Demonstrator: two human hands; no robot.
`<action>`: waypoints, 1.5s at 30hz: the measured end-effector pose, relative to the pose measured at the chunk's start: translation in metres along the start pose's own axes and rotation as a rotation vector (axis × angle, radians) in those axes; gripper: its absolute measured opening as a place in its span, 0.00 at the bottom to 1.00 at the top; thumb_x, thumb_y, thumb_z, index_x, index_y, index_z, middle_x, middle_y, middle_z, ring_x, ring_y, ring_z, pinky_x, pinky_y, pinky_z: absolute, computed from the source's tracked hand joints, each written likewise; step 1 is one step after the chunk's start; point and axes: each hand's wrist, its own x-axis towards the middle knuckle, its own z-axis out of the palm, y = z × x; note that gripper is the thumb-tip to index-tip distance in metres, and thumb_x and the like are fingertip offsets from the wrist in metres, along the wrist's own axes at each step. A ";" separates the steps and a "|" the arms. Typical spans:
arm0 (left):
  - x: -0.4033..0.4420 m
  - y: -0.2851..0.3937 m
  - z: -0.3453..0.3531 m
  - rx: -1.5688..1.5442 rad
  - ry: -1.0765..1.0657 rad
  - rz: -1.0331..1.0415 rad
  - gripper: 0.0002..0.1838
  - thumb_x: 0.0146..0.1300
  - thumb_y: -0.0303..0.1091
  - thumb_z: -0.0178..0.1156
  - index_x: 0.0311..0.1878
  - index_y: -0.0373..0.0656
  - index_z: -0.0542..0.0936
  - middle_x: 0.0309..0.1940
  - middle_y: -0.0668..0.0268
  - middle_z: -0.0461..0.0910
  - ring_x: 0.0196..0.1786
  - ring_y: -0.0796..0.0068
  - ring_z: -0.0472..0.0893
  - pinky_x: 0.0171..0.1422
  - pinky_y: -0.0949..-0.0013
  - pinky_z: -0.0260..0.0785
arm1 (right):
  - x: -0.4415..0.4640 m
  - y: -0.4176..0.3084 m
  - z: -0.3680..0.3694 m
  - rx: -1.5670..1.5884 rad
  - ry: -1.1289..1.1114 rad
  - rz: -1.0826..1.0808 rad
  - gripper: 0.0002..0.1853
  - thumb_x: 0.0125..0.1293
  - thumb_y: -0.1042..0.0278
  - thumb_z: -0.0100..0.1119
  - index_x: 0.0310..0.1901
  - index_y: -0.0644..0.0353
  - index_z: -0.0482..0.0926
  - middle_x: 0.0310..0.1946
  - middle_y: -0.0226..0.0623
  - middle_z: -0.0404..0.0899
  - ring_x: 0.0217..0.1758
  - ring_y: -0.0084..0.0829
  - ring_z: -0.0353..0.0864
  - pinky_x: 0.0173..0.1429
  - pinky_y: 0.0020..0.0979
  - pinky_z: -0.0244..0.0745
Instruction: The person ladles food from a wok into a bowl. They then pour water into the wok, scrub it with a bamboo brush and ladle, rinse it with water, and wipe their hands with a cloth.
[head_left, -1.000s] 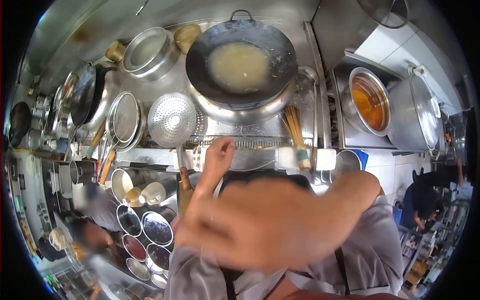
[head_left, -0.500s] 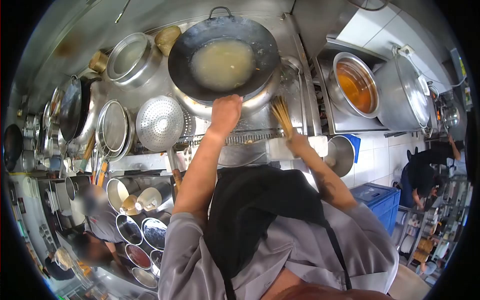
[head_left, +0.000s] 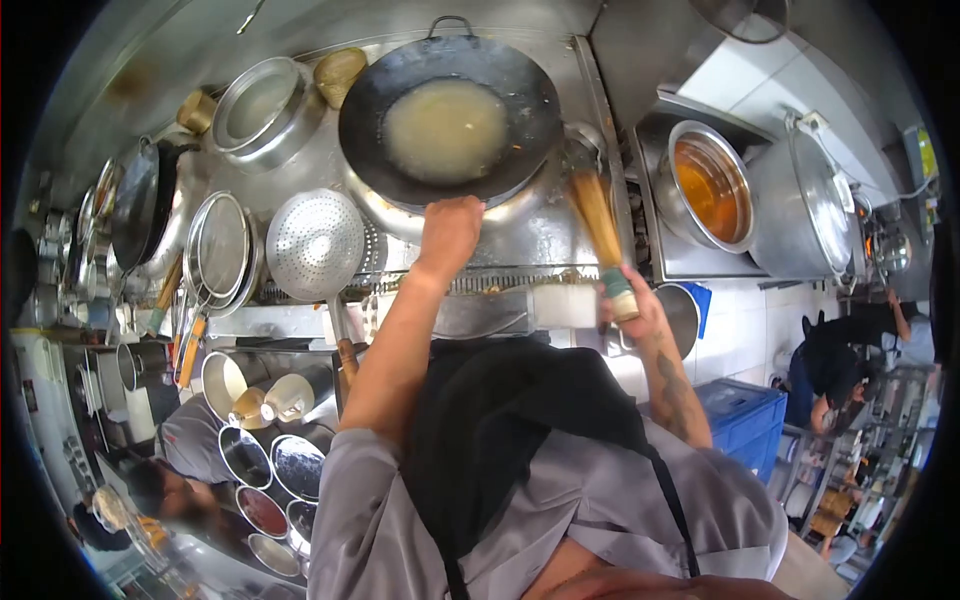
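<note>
A large dark wok (head_left: 375,130) with cloudy yellowish liquid (head_left: 446,130) rests on a round steel burner ring (head_left: 505,225). My left hand (head_left: 453,232) is closed on the wok's near edge; the part it grips is hidden under the fingers. In my right hand (head_left: 638,303) is a bamboo brush (head_left: 598,220), held by its green and white bound end. Its bristles point away from me, to the right of the wok, slightly blurred.
Left of the wok are a perforated ladle (head_left: 316,245), round strainers (head_left: 220,245) and a steel pot (head_left: 262,110). On the right stand a bowl of orange liquid (head_left: 708,190), a lidded pot (head_left: 805,200) and a blue crate (head_left: 740,420). Co-workers (head_left: 835,350) are visible at both sides.
My left hand has come forward to the wok's edge and closed there. My right hand has taken hold of the brush and moved it slightly right, raising it off the counter's front.
</note>
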 end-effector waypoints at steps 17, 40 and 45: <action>-0.055 0.024 -0.065 -0.175 0.213 -0.077 0.12 0.58 0.28 0.62 0.44 0.34 0.78 0.43 0.52 0.78 0.49 0.49 0.76 0.54 0.55 0.69 | 0.091 -0.103 0.283 -2.709 -0.242 -0.825 0.17 0.54 0.60 0.64 0.45 0.56 0.81 0.35 0.46 0.82 0.40 0.45 0.83 0.44 0.43 0.78; -0.627 0.075 0.005 -0.224 -0.483 -1.411 0.13 0.63 0.41 0.54 0.34 0.41 0.80 0.25 0.55 0.80 0.25 0.61 0.81 0.27 0.59 0.70 | 0.299 -0.085 0.309 -2.248 -0.139 -0.655 0.20 0.56 0.56 0.64 0.45 0.63 0.81 0.27 0.51 0.82 0.27 0.45 0.82 0.37 0.41 0.78; -0.654 0.084 0.015 0.028 -0.438 -0.958 0.14 0.64 0.42 0.53 0.36 0.42 0.80 0.25 0.58 0.80 0.24 0.65 0.80 0.25 0.62 0.70 | 0.248 -0.058 0.330 -1.790 -0.002 -0.234 0.24 0.54 0.55 0.68 0.48 0.62 0.81 0.26 0.42 0.83 0.29 0.37 0.83 0.39 0.38 0.78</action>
